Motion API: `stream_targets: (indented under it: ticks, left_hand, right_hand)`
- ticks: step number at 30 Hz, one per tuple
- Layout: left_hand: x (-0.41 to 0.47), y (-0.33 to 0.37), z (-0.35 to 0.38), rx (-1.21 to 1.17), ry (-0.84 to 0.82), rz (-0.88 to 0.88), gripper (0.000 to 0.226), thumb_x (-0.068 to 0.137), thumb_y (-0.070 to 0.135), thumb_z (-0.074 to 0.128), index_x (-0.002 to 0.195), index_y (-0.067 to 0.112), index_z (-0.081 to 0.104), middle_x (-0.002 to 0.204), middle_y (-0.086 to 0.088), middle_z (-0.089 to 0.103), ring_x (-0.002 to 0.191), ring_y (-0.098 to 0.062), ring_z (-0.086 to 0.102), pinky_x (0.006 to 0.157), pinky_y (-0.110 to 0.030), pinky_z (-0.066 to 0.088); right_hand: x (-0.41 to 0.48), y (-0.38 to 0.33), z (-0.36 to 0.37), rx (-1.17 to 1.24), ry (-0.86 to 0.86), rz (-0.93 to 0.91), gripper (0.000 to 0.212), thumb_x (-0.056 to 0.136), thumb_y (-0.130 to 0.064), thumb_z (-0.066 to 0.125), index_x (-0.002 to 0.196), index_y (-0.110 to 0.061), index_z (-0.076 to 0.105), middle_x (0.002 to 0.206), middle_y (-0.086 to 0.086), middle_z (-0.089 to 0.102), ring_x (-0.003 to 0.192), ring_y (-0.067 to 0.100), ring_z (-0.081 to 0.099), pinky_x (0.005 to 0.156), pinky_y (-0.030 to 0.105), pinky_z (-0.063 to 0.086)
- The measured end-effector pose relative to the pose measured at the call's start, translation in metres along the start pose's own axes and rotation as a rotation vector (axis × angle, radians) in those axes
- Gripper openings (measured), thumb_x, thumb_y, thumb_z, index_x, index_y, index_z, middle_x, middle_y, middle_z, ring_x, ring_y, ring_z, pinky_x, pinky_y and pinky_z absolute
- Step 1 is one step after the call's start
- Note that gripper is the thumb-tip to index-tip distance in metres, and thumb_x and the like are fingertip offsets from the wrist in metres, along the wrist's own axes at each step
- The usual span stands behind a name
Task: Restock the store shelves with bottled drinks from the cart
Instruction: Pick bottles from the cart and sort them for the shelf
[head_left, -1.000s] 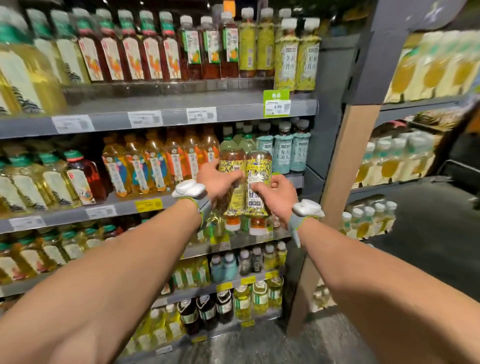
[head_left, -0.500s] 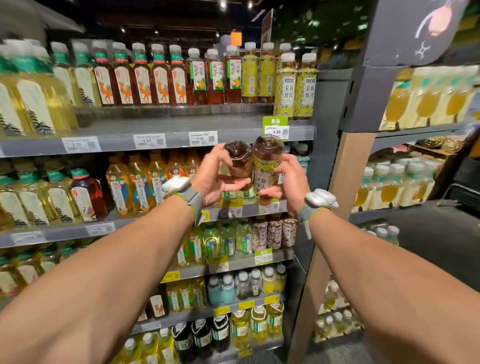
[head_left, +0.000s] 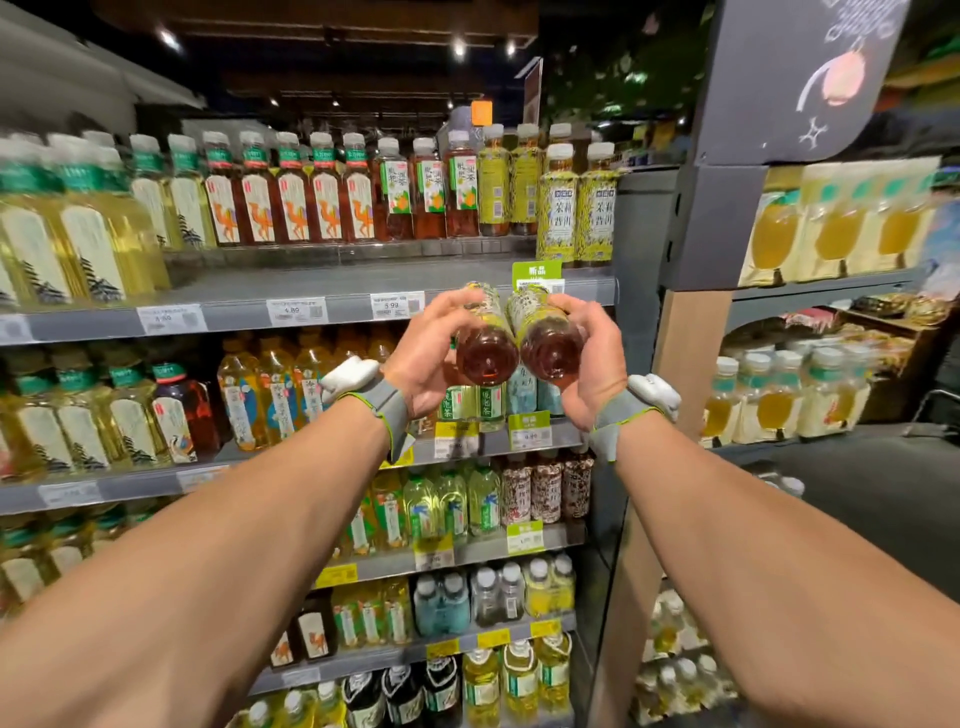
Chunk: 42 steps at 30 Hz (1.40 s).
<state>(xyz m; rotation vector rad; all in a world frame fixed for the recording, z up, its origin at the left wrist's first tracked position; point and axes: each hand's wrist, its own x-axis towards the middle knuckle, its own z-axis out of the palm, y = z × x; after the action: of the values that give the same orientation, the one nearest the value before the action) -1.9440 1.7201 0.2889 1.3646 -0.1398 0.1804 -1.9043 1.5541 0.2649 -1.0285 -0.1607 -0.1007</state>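
Bottled drinks are going up to the shelf, and the person holds two of them, one in each hand. The left hand wraps its fingers round the left bottle. The right hand wraps round the right bottle. Both bottles have yellow-green labels and brown tea inside. They touch side by side. They are tipped over, so their round bottoms face the camera. They are up in the air, just in front of the edge of the top shelf, near a green tag.

I think the step now is to set them on that top shelf. To do it well, the hands should lift a bit more so the bottoms clear the edge. Then they should turn the bottles up straight before letting go, with the labels facing out. The best spot looks like the right end, by the matching bottles. Going slowly helps, because a bump could knock those over.

Now the count. Two bottles are in the hands. Two matching bottles stand at the front of the right end. Further left I count three dark bottles with green labels and five camel bottles in the front row. The cart is not in view.
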Motion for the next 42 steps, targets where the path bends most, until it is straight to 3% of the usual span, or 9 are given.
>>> stream_targets:
  ticks: [4, 8, 11, 15, 20, 26, 30, 39, 42]
  left_hand:
    - [0.011, -0.004, 0.007, -0.011, 0.100, -0.031, 0.075, 0.081, -0.014, 0.051, 0.144, 0.024, 0.039, 0.104, -0.003, 0.052, 0.084, -0.019, 0.056, 0.069, -0.038, 0.055]
    - [0.017, -0.007, 0.019, -0.015, 0.123, -0.095, 0.033, 0.058, -0.003, 0.054, 0.086, 0.014, 0.049, 0.073, -0.003, 0.043, 0.061, -0.018, 0.044, 0.060, -0.034, 0.049]
    - [0.028, -0.007, 0.020, -0.029, 0.126, -0.103, 0.032, 0.057, 0.011, 0.062, 0.087, 0.015, 0.049, 0.081, -0.007, 0.047, 0.064, -0.024, 0.052, 0.062, -0.045, 0.055]
    - [0.047, -0.014, 0.025, 0.114, 0.205, 0.017, 0.044, 0.076, 0.042, 0.076, 0.104, 0.015, 0.056, 0.093, -0.002, 0.069, 0.088, -0.027, 0.071, 0.074, -0.054, 0.060]
    - [0.057, -0.013, 0.036, 0.161, 0.226, 0.137, 0.053, 0.081, 0.051, 0.076, 0.119, 0.020, 0.056, 0.111, -0.007, 0.074, 0.099, -0.027, 0.074, 0.086, -0.056, 0.060]
    - [0.075, 0.003, 0.045, 0.280, 0.244, 0.255, 0.046, 0.086, 0.050, 0.072, 0.121, 0.024, 0.059, 0.119, -0.001, 0.072, 0.109, -0.023, 0.070, 0.098, -0.054, 0.055]
    - [0.103, 0.028, 0.035, 0.382, 0.253, 0.335, 0.094, 0.079, 0.063, 0.076, 0.152, 0.013, 0.040, 0.154, -0.006, 0.048, 0.136, -0.021, 0.050, 0.110, -0.043, 0.045]
    - [0.178, 0.074, -0.003, 0.304, 0.266, 0.424, 0.070, 0.080, 0.035, 0.079, 0.140, 0.018, 0.049, 0.121, -0.010, 0.069, 0.110, -0.021, 0.068, 0.099, -0.051, 0.054]
    - [0.199, 0.081, -0.008, 0.374, 0.248, 0.404, 0.076, 0.074, 0.042, 0.066, 0.144, 0.017, 0.046, 0.139, -0.010, 0.059, 0.124, -0.028, 0.059, 0.106, -0.052, 0.049]
  right_hand:
    - [0.005, -0.004, 0.003, 0.023, -0.065, -0.020, 0.035, 0.063, -0.013, 0.055, 0.096, -0.019, 0.065, 0.103, 0.003, 0.055, 0.092, 0.023, 0.051, 0.076, 0.036, 0.047]
    - [0.017, -0.006, 0.006, 0.028, -0.178, -0.014, 0.027, 0.076, 0.005, 0.052, 0.084, -0.021, 0.047, 0.078, 0.002, 0.048, 0.069, 0.018, 0.047, 0.062, 0.031, 0.042]
    - [0.023, -0.013, 0.008, -0.055, -0.285, -0.075, 0.014, 0.083, -0.006, 0.069, 0.093, -0.012, 0.062, 0.079, 0.001, 0.070, 0.071, 0.018, 0.068, 0.065, 0.032, 0.056]
    - [0.038, -0.017, 0.000, -0.150, -0.332, -0.081, 0.047, 0.089, -0.021, 0.076, 0.130, -0.009, 0.056, 0.117, 0.013, 0.073, 0.106, 0.030, 0.071, 0.090, 0.047, 0.059]
    - [0.065, -0.029, -0.007, -0.229, -0.309, -0.080, 0.064, 0.081, -0.009, 0.077, 0.135, -0.015, 0.043, 0.112, 0.008, 0.071, 0.098, 0.025, 0.072, 0.084, 0.048, 0.060]
    - [0.087, -0.034, 0.003, -0.440, -0.137, -0.323, 0.053, 0.077, -0.036, 0.075, 0.125, -0.034, 0.054, 0.097, -0.041, 0.065, 0.094, -0.018, 0.061, 0.083, 0.008, 0.049]
    - [0.112, -0.046, 0.025, -0.541, -0.097, -0.417, 0.109, 0.069, -0.065, 0.082, 0.156, -0.021, 0.033, 0.160, 0.001, 0.037, 0.144, 0.015, 0.037, 0.112, 0.032, 0.035]
    - [0.179, -0.059, 0.098, -0.533, 0.045, -0.472, 0.088, 0.067, -0.049, 0.072, 0.142, -0.009, 0.048, 0.139, 0.013, 0.059, 0.120, 0.019, 0.056, 0.107, 0.047, 0.046]
    - [0.196, -0.053, 0.113, -0.580, 0.099, -0.489, 0.082, 0.067, -0.049, 0.066, 0.137, -0.010, 0.051, 0.129, 0.010, 0.062, 0.103, 0.018, 0.054, 0.094, 0.040, 0.049]
